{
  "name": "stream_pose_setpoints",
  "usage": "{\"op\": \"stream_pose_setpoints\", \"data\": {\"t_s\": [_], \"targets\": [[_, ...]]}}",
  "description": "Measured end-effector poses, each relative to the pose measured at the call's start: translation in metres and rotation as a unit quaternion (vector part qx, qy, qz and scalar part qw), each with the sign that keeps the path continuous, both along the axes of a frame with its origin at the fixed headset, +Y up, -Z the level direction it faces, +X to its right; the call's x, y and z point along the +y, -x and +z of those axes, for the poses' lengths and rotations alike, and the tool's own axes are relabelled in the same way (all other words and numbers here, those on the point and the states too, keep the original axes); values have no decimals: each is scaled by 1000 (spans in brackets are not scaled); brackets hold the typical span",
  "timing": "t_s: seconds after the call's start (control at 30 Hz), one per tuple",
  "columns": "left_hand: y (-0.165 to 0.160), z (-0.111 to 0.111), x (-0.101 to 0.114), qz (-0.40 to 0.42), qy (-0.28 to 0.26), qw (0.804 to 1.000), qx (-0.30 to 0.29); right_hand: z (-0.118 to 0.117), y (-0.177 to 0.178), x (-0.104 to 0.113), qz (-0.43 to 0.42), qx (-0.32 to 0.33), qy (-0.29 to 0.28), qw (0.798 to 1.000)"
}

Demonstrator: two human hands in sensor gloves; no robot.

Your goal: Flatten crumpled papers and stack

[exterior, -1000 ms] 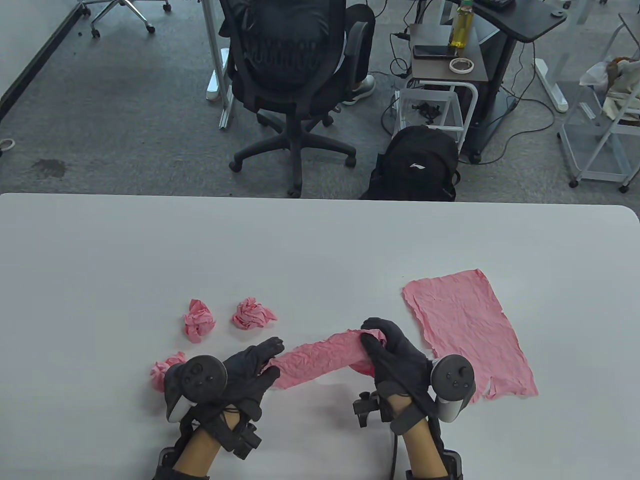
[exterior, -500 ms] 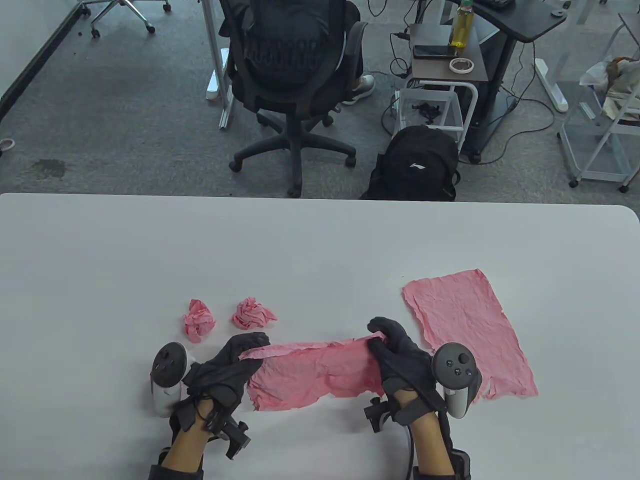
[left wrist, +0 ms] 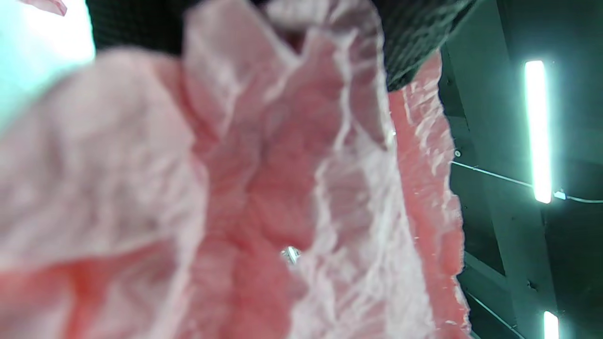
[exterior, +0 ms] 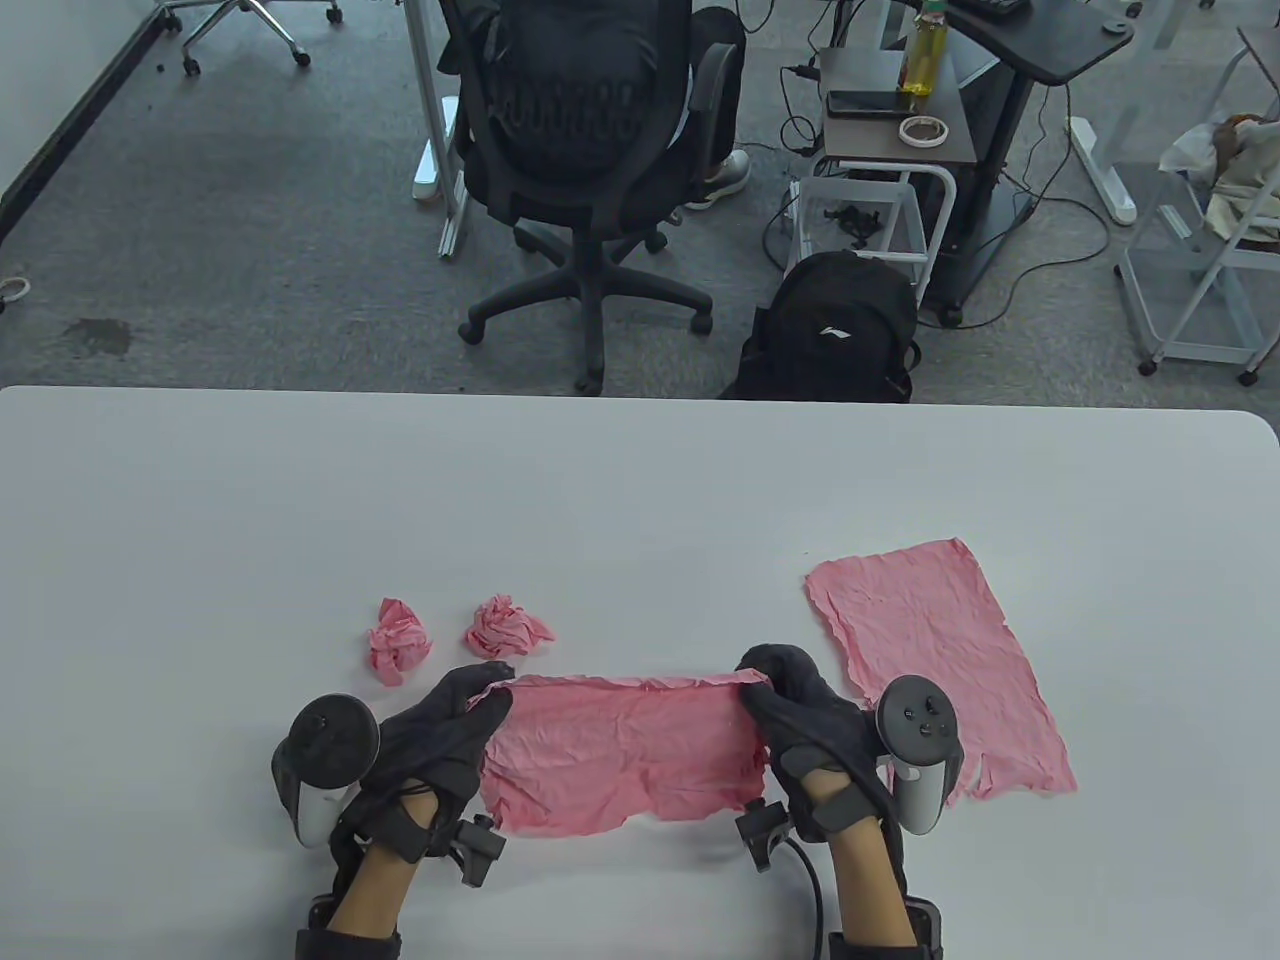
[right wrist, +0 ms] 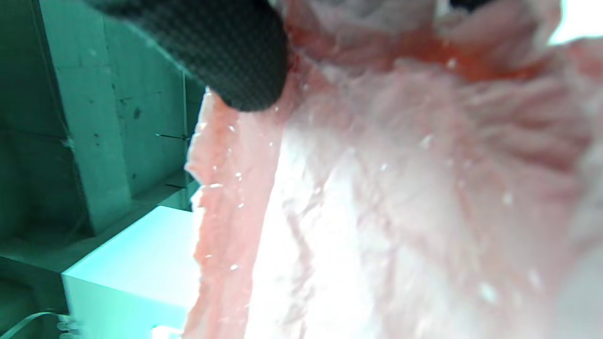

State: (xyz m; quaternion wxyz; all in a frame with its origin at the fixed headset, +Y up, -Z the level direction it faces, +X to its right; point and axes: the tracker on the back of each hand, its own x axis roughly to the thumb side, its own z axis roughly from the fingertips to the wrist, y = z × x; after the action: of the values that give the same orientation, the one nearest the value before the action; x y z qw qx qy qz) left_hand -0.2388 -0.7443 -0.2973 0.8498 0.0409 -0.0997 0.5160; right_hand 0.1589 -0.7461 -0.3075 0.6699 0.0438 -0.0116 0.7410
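Observation:
A wrinkled pink paper sheet [exterior: 620,750] is stretched open between my two hands near the table's front edge. My left hand [exterior: 470,705] pinches its left top corner and my right hand [exterior: 765,690] pinches its right top corner. The same sheet fills the left wrist view [left wrist: 264,197] and the right wrist view [right wrist: 386,188], close and blurred, with a gloved finger [right wrist: 226,52] on it. A flattened pink sheet [exterior: 930,660] lies on the table to the right. Two crumpled pink balls [exterior: 398,640] [exterior: 505,627] sit just beyond my left hand.
The white table [exterior: 640,480] stretches wide beyond the papers. Past its far edge stand an office chair [exterior: 590,150], a black backpack [exterior: 835,325] and a small cart [exterior: 885,150].
The sheet has gone from a twisted strip to a spread rectangle. My left hand has moved left and back and my right hand slightly nearer. A third crumpled ball near my left hand is now hidden.

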Motion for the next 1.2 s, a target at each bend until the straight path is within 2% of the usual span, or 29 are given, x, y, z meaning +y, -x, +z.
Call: {"op": "stream_pose_setpoints", "data": {"t_s": [0.07, 0.13, 0.17, 0.23, 0.37, 0.4, 0.47, 0.53, 0.73, 0.8, 0.83, 0.9, 0.93, 1.0, 1.07, 1.1, 1.2], "targets": [[0, 1, -2, -1, 0, 1000, 7, 0, 5, -5, -95, 18, 2, 995], [0, -1, -2, -2, 4, 1000, 6, -1, 9, -6, -153, 18, 2, 988], [0, -1, -2, -1, 5, 1000, 3, -1, 11, -5, -158, 40, 4, 987], [0, 1, -2, 2, 3, 1000, 7, 0, 10, -4, -116, 56, 2, 992], [1, 0, -1, 16, -1, 1000, -8, 1, 7, 1, 0, 27, 12, 1000], [1, 0, -1, 20, -1, 1000, -13, 2, 5, 2, 32, 13, 13, 999], [0, 0, -2, 25, 1, 1000, -13, 4, 0, 3, 84, -57, -11, 995], [1, -1, -2, 28, 6, 999, -16, 4, -5, 5, 84, -87, -23, 992], [2, -1, -2, 38, 11, 999, -10, 3, -8, 5, 52, -56, 0, 997], [4, -1, -3, 32, 15, 999, 4, 3, -7, 1, 73, -16, 57, 996], [3, -1, -4, 21, 19, 1000, 7, 3, -6, -1, 78, -8, 68, 995], [2, -1, -6, -41, 47, 998, 13, 0, -2, -10, 105, -8, 97, 990], [2, -1, -5, -79, 39, 996, 24, -1, 0, -13, 136, -14, 112, 984], [1, -2, -3, -133, 36, 990, 37, 0, 1, -15, 234, -8, 134, 963], [0, -1, -3, -155, 48, 986, 36, 0, 2, -11, 311, -42, 113, 943], [1, -1, -4, -155, 47, 986, 39, -1, 2, -7, 356, -77, 78, 928], [1, -4, -8, -168, 57, 984, 35, -3, 0, -6, 376, -87, 52, 921]]}}
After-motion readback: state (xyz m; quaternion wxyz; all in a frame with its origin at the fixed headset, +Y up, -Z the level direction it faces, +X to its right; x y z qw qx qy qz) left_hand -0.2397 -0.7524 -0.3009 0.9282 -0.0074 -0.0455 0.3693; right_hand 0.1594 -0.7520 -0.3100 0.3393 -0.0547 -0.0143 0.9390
